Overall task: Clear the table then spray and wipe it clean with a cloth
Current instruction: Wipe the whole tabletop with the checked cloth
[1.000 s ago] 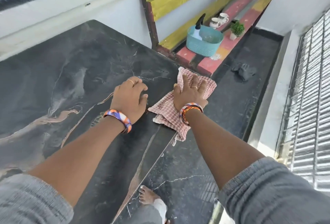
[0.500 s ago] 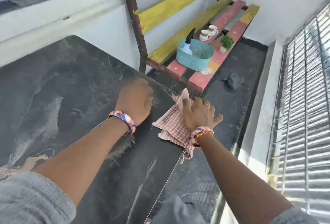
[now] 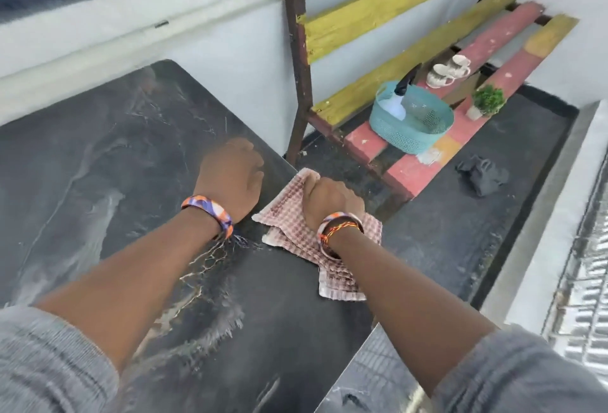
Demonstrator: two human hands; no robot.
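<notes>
Dark marble-patterned tabletop (image 3: 98, 182) filled my view, colourful slatted bench (image 3: 411, 50) behind. My right hand (image 3: 330, 203) was at the table's far right corner, fingers curled down, bunching and gripping the red-and-white checked cloth (image 3: 289, 215), which lay crumpled over the edge. My left hand (image 3: 232, 179) rested just beside it on the tabletop, fingers curled under, holding nothing I could see.
</notes>
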